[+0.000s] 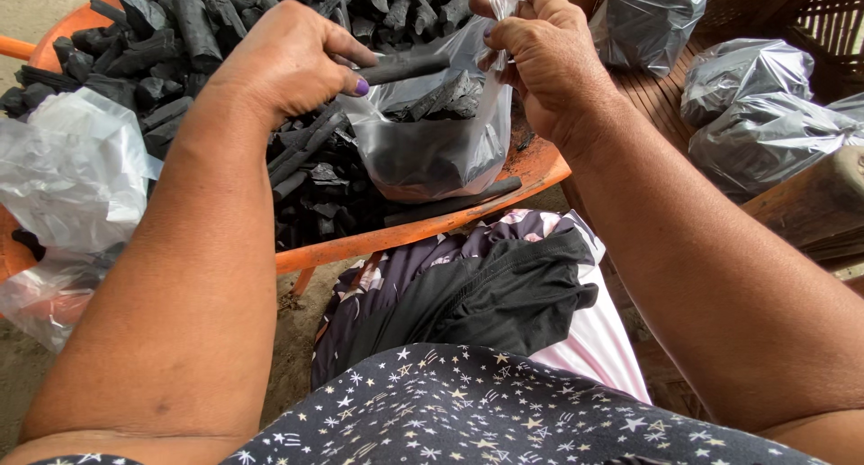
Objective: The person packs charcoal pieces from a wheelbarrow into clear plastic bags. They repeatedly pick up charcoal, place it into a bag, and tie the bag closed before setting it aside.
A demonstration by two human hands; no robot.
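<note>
Clear plastic bags (72, 172) lie crumpled at the left, their lower part cut off by the arm. Charcoal (180, 33) fills the orange wheelbarrow (540, 163), whose far side is out of frame. My left hand (288, 60) grips a charcoal stick (405, 66) and holds it at the mouth of the half-filled bag (432, 150). The right hand (540, 55) pinches the rim of this bag to hold it open; its fingertips are partly hidden by the plastic. At the right, filled bags (756, 114) rest on a wooden bench (810, 204); their content is hard to see.
</note>
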